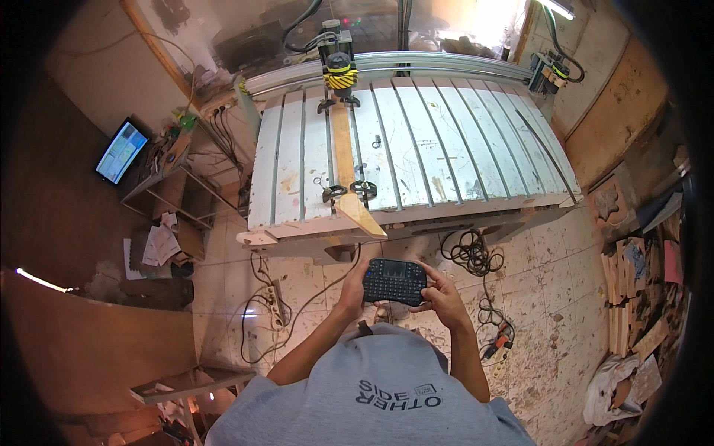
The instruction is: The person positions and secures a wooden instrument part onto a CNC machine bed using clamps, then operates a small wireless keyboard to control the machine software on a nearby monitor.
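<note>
A small black wireless keyboard (395, 282) is held level in front of my body, keys facing up. My left hand (352, 288) grips its left end, and my right hand (444, 295) wraps its right end with the thumb at the keys. Beyond it stands a CNC router table (476, 141) with a pale slotted bed. A narrow wooden board (343, 145) lies along the bed, with black clamps (364, 189) beside its near end and more at the far end. Above the far end sits the router spindle (340, 74), with a yellow and black striped collar. An angled wood piece (361, 214) overhangs the front edge.
A lit monitor (121, 151) stands at the left near a metal-framed desk (160, 175). Coiled black cable (474, 254) and a power strip (278, 305) with cords lie on the stained tile floor. Wood offcuts (621, 297) are stacked at the right, near a white sack (606, 386).
</note>
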A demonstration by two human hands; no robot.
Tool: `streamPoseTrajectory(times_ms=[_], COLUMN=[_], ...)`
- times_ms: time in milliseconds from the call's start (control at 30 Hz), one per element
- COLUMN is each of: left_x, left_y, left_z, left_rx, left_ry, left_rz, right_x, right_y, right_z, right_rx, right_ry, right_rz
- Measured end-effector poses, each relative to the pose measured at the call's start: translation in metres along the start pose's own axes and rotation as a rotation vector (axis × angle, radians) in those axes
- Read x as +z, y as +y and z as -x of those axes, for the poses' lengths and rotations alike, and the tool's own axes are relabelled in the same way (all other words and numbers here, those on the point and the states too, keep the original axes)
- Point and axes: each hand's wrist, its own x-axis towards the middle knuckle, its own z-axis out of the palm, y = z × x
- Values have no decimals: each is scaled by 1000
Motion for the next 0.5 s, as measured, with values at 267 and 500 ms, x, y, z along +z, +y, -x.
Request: streamPoseTrajectory(times_ms=[267,500], left_x=[-2,-6], left_y=[-6,-12], left_z=[0,2], left_rx=[2,17], left_ry=[7,-25], left_rz=[-30,-40], right_x=[1,2], right_y=[-1,-1], right_z=[4,3], right_rx=[24,29], right_ry=[41,53], right_rz=[-4,-20])
